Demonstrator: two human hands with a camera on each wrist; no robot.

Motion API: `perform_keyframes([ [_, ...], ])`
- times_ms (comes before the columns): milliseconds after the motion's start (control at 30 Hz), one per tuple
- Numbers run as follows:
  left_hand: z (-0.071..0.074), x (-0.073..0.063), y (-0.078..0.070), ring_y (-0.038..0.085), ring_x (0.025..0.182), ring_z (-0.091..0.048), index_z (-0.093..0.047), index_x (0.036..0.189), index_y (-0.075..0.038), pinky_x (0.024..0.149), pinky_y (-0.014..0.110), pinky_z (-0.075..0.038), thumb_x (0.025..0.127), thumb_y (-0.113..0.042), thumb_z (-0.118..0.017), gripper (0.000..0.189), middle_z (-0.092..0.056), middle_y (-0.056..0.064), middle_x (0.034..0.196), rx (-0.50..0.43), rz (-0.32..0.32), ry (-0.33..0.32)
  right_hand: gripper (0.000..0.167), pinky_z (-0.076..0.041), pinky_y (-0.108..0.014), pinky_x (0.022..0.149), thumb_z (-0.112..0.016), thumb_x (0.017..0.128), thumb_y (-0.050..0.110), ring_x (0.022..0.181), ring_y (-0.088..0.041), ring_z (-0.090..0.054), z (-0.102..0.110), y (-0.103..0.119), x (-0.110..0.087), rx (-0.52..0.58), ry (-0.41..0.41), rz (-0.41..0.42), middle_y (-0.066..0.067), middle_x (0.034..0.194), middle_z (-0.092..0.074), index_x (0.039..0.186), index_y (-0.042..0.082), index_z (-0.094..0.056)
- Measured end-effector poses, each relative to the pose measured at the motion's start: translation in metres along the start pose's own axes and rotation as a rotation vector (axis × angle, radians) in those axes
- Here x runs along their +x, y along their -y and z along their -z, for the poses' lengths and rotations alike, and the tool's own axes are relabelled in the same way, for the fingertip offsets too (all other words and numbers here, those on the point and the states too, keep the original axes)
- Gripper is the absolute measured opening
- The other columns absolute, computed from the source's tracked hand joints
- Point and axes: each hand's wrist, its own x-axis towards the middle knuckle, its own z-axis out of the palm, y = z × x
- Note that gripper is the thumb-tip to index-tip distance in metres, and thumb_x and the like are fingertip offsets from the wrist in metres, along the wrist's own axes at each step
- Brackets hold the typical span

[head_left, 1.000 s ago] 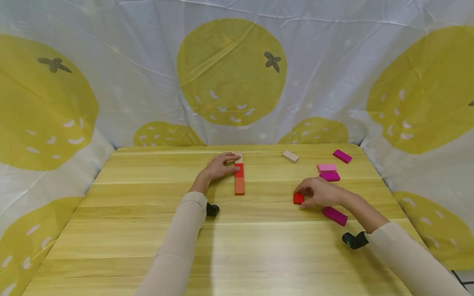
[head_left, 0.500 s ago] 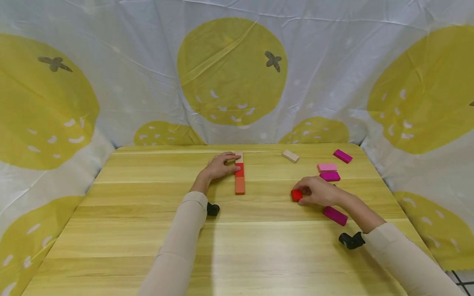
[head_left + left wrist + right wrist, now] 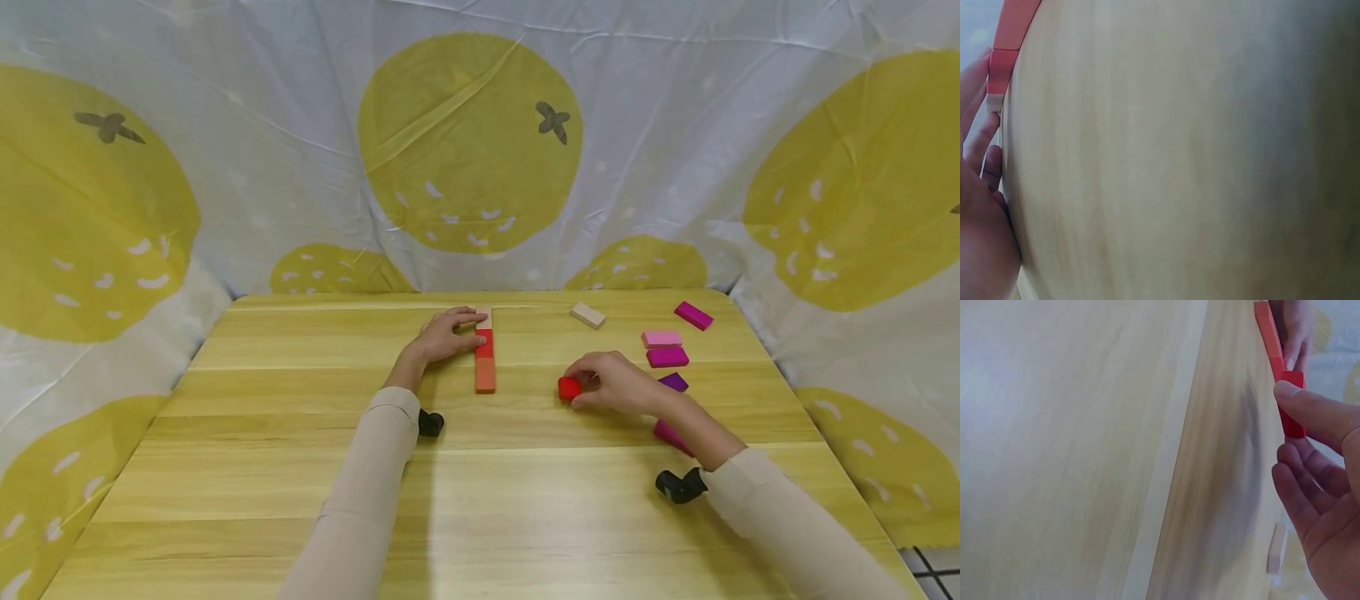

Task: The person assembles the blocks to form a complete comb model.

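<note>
1. A red block (image 3: pixel 569 388) sits in the pinch of the right hand (image 3: pixel 618 383), over the wood-grain table (image 3: pixel 480 517), between the three-block row (image 3: pixel 485 365) and the loose pieces.
2. From above, the head view shows just a small part of that block; the right wrist view shows its length, with the thumb against it and fingertips at its other end.
3. The left hand (image 3: pixel 444 336) lies with fingers spread, thumb and forefinger at the row.
4. The row counts one orange block (image 3: pixel 485 379), one second red block (image 3: pixel 487 343) and one bare-wood block (image 3: pixel 486 315), end to end. The left wrist view gives their side faces.
5. Six loose blocks: one plain wooden block (image 3: pixel 588 315), one light pink block (image 3: pixel 662 339), one purple block (image 3: pixel 672 382), three magenta blocks (image 3: pixel 693 315), one partly behind the right forearm. The right wrist view includes only the wooden one.
6. Two beige sleeves (image 3: pixel 352 500); two black wrist devices (image 3: pixel 431 424), seen in the head view.
</note>
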Motion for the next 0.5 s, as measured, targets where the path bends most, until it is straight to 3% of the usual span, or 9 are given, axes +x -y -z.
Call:
perform_keyframes([
  [233,-0.002,0.0,0.001,0.04,0.149,-0.026,-0.055,0.153,-0.02,0.116,0.063,-0.015,0.1,-0.037,-0.069,0.057,-0.038,0.006,0.163,0.022,-0.001,0.002,0.033,-0.056,-0.031,0.082,-0.087,0.086,0.014,0.092,-0.014,-0.064,-0.014,0.017,0.017,0.047,0.019,0.034,0.0,0.105,-0.069,0.115,0.004,-0.074],
  [500,0.0,0.0,-0.001,0.037,0.149,-0.028,-0.057,0.151,-0.023,0.116,0.062,-0.017,0.099,-0.04,-0.072,0.057,-0.04,0.004,0.162,0.014,0.005,-0.009,0.034,-0.055,-0.031,0.083,-0.087,0.086,0.016,0.091,-0.012,-0.063,-0.027,0.035,0.036,0.027,0.035,0.107,0.002,0.104,-0.069,0.115,0.004,-0.075],
])
